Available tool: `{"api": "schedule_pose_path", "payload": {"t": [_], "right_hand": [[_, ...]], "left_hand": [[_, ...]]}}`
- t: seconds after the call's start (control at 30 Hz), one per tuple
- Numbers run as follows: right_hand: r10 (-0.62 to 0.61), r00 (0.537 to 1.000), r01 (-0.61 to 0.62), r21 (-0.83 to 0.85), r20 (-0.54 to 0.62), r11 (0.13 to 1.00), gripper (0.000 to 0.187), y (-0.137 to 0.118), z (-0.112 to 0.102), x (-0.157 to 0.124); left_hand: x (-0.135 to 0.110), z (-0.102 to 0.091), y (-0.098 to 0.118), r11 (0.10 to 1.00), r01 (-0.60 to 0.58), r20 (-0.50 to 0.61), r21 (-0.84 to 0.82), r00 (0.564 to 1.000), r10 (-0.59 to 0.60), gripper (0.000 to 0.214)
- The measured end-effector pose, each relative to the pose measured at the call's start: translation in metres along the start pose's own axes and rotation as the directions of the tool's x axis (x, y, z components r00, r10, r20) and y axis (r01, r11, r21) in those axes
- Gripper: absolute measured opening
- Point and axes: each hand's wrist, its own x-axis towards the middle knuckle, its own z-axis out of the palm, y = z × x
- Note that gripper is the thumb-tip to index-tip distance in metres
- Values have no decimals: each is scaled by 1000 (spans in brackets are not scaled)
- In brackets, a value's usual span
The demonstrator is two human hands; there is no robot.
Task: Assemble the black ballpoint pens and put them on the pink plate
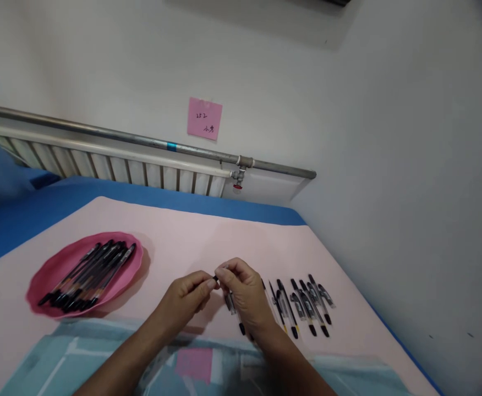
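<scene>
My left hand (189, 293) and my right hand (243, 289) meet above the front middle of the table, both closed in a pinch. Between their fingertips shows a small black pen part (215, 278); the fingers cover most of it. Under my right hand lies a pen (241, 328) with a black end, partly hidden by the palm, and a clear cap (229, 302) is close by. To the right of that hand, several clear-barrelled pens (290, 313) and loose clear caps (297, 306) lie spread on the pink table surface.
A pink oval tray (38, 291) at the left holds a heap of black-capped pens (96, 275). The pink table surface (183, 236) has a blue border. Behind it are a radiator (154, 175) and a metal pipe (133, 137); a wall (422, 192) rises on the right.
</scene>
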Motion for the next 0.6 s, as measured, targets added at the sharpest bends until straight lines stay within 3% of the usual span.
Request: {"api": "schedule_pose_path", "payload": {"t": [0.17, 0.43, 0.6], "right_hand": [[1, 996, -10, 95, 94, 995, 20, 2, -4, 4], [63, 997, -58, 111, -40, 992, 17, 11, -3, 5], [54, 994, -70, 170, 99, 983, 20, 9, -5, 5]], "left_hand": [[-2, 1, 5, 972, 153, 84, -179, 987, -140, 31], [1, 5, 1, 979, 156, 59, -130, 987, -149, 33], [0, 2, 2, 955, 180, 108, -234, 981, -158, 31]]}}
